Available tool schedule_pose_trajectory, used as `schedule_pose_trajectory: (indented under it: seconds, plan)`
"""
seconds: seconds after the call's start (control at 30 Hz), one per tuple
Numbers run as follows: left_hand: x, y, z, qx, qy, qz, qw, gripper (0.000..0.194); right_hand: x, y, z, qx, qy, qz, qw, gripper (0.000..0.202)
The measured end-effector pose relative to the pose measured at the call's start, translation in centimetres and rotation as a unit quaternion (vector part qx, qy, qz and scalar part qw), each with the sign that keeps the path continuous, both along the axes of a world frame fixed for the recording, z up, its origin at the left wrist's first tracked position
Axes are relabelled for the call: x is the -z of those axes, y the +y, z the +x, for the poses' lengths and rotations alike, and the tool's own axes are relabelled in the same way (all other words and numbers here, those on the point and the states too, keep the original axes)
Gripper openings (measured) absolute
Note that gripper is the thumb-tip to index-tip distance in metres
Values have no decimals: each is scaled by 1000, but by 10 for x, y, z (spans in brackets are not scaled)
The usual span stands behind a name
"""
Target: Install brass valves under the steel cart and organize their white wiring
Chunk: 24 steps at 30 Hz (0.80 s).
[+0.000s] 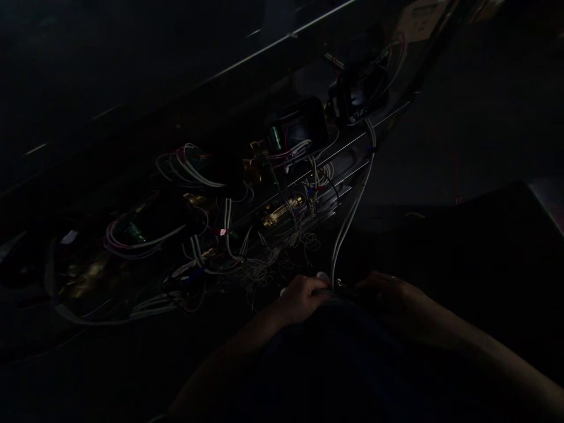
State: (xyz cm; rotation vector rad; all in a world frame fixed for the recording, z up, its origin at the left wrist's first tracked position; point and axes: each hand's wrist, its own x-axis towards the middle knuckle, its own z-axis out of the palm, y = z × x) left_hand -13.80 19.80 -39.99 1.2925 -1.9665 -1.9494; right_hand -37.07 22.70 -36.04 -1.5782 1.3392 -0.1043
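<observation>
The view is very dark. A pair of pale wires runs down from a black housing to the space between my hands, close to my body. My left hand is closed, with thumb and fingertips pinched at the lower end of these wires. A small round whitish piece shows just above its fingers. To the right of the wires, my right hand is bent inward; its fingertips are lost in shadow, so I cannot tell whether they grip anything.
Across the bench, a second black housing has wires coming out of it. Brass-coloured fittings lie among metal rails. Loose thin wires tangle in front of them. Another bundle of pale wires is at left. A cardboard box stands at the back right.
</observation>
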Motion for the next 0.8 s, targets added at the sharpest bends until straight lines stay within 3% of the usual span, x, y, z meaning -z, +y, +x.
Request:
schedule_pose_trajectory:
  seconds: [0.13, 0.23, 0.4, 0.6, 0.8]
  plan:
    - [-1, 3, 5, 6, 12, -11, 1000, 25, -14, -9, 4, -5, -35, 108, 994, 41]
    - [1, 5, 8, 15, 0, 11, 1000, 24, -17, -16, 4, -11, -79, 147, 986, 41]
    - [0, 5, 12, 33, 19, 46, 998, 26, -8, -21, 0, -34, -168, 215, 961, 42]
    - [-10, 5, 11, 32, 31, 77, 996, 24, 8, -20, -4, -38, -203, 281, 937, 48]
    - [-15, 9, 7, 30, 12, 88, 996, 20, 20, -14, -6, -22, -234, 302, 924, 46]
